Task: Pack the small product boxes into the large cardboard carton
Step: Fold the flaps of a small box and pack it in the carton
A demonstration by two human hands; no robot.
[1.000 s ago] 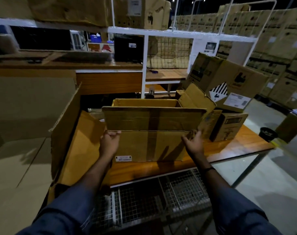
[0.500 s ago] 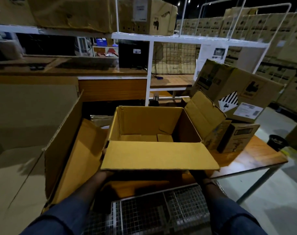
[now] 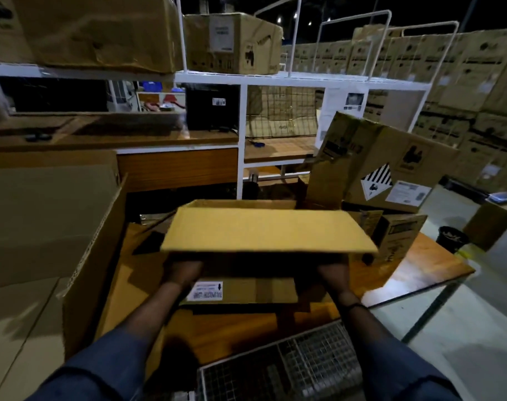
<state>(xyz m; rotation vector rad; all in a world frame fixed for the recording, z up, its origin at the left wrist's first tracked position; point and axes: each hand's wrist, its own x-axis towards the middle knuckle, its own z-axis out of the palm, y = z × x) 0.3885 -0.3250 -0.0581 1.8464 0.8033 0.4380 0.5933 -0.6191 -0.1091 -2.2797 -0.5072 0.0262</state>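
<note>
Reaching beneath the carton flap, left hand and right hand touch its wall, fingers hidden.

Blue sleeves are worn, the left sleeve and the right sleeve. A thin dark band is seen just behind the right hand.

The carton flap overhangs the left hand and the right hand, so we have no path straight up. A tall cardboard wall blocks the left hand's outer side. Beside the right hand, tabletop lies open; a small box stands beyond it.
</note>
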